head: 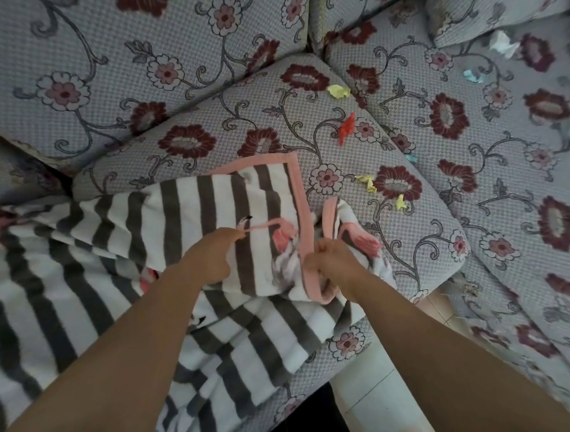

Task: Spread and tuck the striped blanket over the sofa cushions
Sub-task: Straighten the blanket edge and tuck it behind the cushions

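Sofa cushions (360, 211), grey woven fabric with maroon flowers, meet at a corner; pale tiled floor (371, 387) below. Striped blanket (183, 215), fleecy grey-and-white with pink binding, lies rumpled over the left seat. Left hand (209, 257) presses on it, fingers curled loosely. Right hand (333, 256) is fisted around the pink edge. Crumpled paper scraps (338, 91), yellow, red, white, litter the bare cushions.
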The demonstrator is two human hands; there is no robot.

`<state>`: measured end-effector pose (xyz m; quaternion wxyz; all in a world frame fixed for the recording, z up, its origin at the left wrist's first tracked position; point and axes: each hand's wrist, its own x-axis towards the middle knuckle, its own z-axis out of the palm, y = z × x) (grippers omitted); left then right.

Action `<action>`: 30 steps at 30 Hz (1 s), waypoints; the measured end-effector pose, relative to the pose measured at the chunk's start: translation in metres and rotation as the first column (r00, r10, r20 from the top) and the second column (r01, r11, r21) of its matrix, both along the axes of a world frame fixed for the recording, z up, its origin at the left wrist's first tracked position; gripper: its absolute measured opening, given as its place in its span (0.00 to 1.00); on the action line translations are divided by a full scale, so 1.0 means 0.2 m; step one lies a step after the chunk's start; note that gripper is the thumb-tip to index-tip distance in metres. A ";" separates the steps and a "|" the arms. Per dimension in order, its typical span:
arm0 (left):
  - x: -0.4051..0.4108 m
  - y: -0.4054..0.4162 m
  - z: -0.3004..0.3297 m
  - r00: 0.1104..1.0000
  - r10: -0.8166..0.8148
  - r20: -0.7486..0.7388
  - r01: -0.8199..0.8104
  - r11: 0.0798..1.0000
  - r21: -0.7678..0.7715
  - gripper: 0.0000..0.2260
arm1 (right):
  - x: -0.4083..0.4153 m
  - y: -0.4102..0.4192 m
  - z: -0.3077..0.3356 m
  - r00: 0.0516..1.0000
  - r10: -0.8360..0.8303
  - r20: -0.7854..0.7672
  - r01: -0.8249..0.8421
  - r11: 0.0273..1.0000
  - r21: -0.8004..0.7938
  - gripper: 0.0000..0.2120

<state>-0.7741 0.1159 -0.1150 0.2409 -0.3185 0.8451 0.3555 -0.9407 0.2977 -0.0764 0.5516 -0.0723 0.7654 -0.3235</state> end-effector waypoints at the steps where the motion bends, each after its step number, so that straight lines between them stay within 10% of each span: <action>1: 0.02 0.00 0.00 1.000 -0.019 -0.006 0.018 1.000 -0.026 0.33 | -0.01 -0.02 0.03 0.995 -0.083 -0.064 0.078 0.995 -0.069 0.03; 9: 0.14 -0.08 0.15 0.986 0.100 -0.131 -0.134 0.949 -0.285 0.27 | -0.16 -0.14 0.42 0.955 -0.275 0.115 0.293 0.797 -0.527 0.31; 15: 0.12 -0.20 0.44 0.948 0.192 -0.254 -0.282 0.876 -0.391 0.12 | -0.18 -0.19 0.62 0.918 -0.299 -0.262 0.121 0.838 -0.533 0.22; 18: 0.13 -0.26 0.62 0.928 0.200 -0.314 -0.321 0.857 -0.403 0.02 | -0.18 -0.20 0.70 0.613 -0.196 -0.765 -0.143 0.925 -0.352 0.15; 22: 0.14 -0.31 0.81 0.896 0.211 -0.391 -0.380 0.819 -0.430 0.16 | -0.22 -0.19 0.86 0.373 -0.236 -0.897 -0.282 0.892 -0.352 0.04; 27: 0.15 -0.42 0.98 0.920 0.195 -0.341 -0.330 0.855 -0.400 0.08 | -0.31 -0.17 1.07 0.913 -0.068 -0.403 -0.193 0.799 -0.570 0.10; 30: 0.12 -0.50 1.01 0.954 0.165 -0.252 -0.257 0.882 -0.395 0.07 | -0.36 -0.21 1.10 0.971 -0.050 -0.233 -0.108 0.778 -0.618 0.09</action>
